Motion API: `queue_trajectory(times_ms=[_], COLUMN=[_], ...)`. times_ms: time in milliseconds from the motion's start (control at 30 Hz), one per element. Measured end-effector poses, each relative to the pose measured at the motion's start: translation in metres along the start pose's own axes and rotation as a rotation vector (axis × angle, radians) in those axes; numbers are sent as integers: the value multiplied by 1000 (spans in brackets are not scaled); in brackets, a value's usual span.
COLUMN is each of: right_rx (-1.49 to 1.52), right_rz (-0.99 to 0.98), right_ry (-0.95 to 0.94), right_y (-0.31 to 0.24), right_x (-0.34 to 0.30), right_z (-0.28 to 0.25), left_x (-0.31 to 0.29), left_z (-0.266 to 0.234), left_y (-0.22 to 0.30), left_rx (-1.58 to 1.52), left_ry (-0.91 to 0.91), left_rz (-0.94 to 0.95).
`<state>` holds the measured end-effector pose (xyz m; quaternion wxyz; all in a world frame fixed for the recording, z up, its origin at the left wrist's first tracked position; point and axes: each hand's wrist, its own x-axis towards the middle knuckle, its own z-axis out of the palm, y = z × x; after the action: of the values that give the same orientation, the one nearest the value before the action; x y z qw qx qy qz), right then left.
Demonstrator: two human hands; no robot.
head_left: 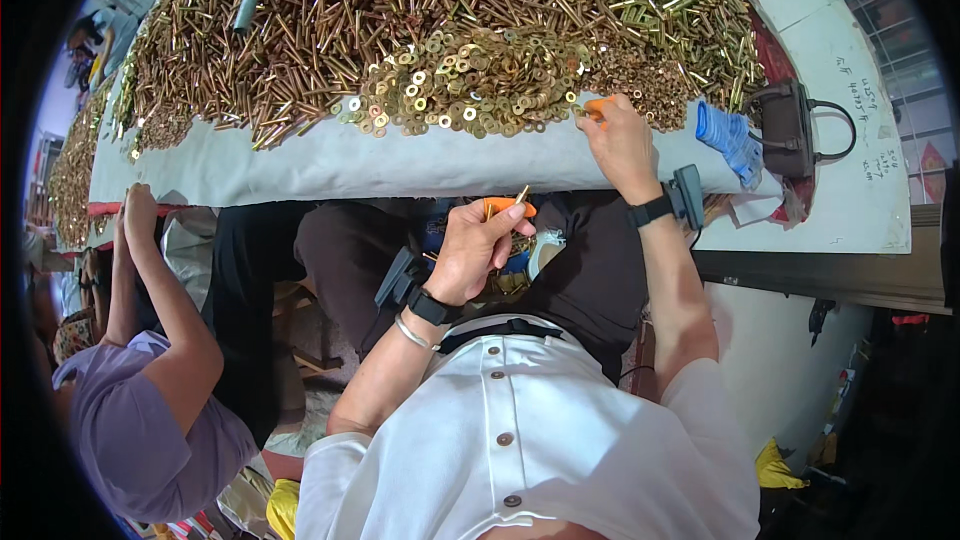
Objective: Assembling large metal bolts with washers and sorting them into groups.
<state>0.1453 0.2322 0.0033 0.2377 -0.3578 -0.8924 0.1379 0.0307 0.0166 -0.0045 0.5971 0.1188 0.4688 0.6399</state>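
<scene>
— So, what is the left hand (478, 245) doing?

— It sits low, over the person's lap, fingers curled shut around a thin brass-coloured bolt (521, 196) that sticks up past the orange fingertip covers (505, 207).

— And the right hand (622, 138)?

— Stretched out onto the table (330, 165), at the near edge of the pile of washers (470, 80). Its orange-tipped thumb and forefinger are pinched together at the washers; whether a washer is already between them is too small to tell.

— What else lies on that table?

— Behind the washers, a wide heap of long bolts (330, 10) covers most of the grey cloth. A blue plastic bundle (728, 138) and a dark handbag (790, 125) sit just to the right of the reaching hand.

— Anything on the wrists?

— Each carries a black strap with a small dark device.

— Is anyone else nearby?

— Yes, a person in a lilac shirt (140, 420) sits to the left, one hand (138, 212) raised to the table's edge.
</scene>
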Motion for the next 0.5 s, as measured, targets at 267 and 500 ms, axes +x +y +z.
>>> queue_trajectory(times_ms=[267,500], right_rx=[-64,361], right_rz=[29,299], right_ry=[-34,18], right_y=[3,22], right_x=[4,6], right_z=[6,5], left_x=[2,3], left_z=[0,0], left_y=[0,-2], left_rx=[-18,-9], left_ry=[12,6], left_rz=[12,-8])
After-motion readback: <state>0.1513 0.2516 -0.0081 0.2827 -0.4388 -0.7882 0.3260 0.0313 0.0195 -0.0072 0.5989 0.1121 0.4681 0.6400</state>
